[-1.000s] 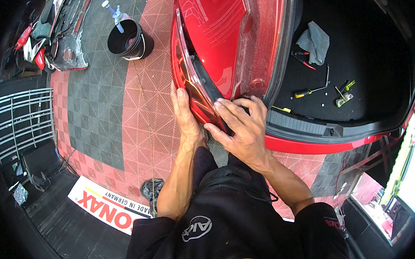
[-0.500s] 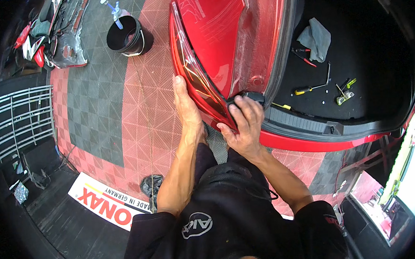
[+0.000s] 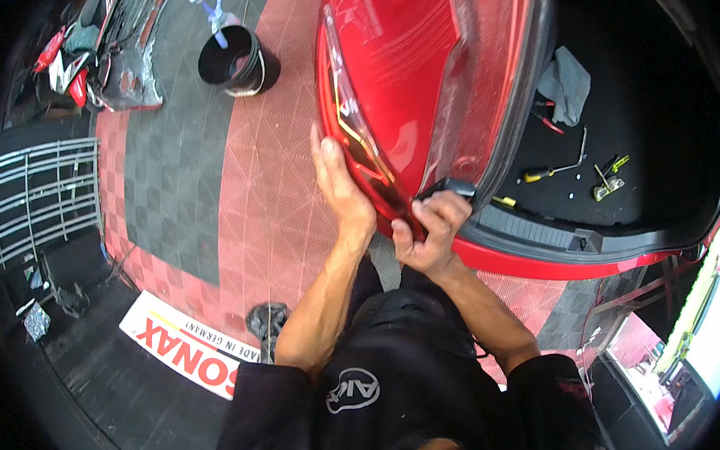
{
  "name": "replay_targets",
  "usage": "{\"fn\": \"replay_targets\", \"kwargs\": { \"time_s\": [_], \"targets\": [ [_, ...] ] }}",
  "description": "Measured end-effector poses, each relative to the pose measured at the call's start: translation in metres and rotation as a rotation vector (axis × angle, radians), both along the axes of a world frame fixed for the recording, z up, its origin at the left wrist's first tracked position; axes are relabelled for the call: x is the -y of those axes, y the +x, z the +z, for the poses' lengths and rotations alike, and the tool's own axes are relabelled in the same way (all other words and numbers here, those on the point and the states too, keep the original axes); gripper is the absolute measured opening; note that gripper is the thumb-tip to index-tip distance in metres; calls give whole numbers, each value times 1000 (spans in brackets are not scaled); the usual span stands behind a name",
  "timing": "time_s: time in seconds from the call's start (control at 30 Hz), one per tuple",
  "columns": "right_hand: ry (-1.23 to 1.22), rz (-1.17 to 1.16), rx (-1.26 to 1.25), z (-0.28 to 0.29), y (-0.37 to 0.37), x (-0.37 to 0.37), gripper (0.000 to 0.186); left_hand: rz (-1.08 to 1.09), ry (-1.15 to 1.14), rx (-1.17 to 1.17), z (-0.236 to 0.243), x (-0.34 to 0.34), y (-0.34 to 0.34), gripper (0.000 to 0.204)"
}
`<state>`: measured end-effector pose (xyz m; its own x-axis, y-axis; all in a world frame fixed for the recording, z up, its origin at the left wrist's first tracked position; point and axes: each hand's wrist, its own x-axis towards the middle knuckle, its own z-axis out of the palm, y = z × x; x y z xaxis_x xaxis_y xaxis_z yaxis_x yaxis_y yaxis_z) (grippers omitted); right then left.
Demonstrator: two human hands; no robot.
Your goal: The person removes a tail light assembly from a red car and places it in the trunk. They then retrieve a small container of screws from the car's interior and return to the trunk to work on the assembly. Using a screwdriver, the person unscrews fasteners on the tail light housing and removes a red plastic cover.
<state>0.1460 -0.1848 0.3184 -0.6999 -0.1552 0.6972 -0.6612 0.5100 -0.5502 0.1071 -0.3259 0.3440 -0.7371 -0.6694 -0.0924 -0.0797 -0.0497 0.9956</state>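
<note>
The long red tail light [image 3: 364,152] sits along the corner of the red car body [image 3: 386,50], its narrow end toward me. My left hand [image 3: 346,191] lies along the light's outer side, fingers stretched out and palm pressed to it. My right hand [image 3: 433,230] is closed round the near end of the light, thumb on the outer side and bent fingers on the inner side. Just beyond those fingers is a black piece [image 3: 450,189] at the edge of the boot opening. The fingertips of my right hand are partly hidden.
In the boot lie a grey cloth [image 3: 568,88], red-handled pliers [image 3: 548,119], a yellow-black screwdriver [image 3: 540,174] and small yellow-green tools [image 3: 609,185]. On the tiled floor stands a black bucket [image 3: 264,70] holding a spray bottle [image 3: 217,21]. A metal rack [image 3: 41,199] is at left.
The car and floor have shifted right and slightly down in view. My right fingers have curled more tightly round the light's near end. My left hand stays against its outer side.
</note>
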Motion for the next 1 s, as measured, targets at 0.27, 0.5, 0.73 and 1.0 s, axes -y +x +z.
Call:
{"fn": "replay_targets", "kwargs": {
  "time_s": [0.27,0.5,0.73,1.0],
  "targets": [
    [-15,-90,77,3,3,2,40,-52,235,-31,5,1,0,88],
    [-23,-104,69,1,6,0,37,25,-137,-149,-1,-4,51,71],
    [-70,-72,84,3,11,-3,24,-77,-386,-199,-6,-16,23,61],
    [-106,-107,114,-1,36,-35,46,-78,-324,-194,-5,-14,10,56]
  ]
}}
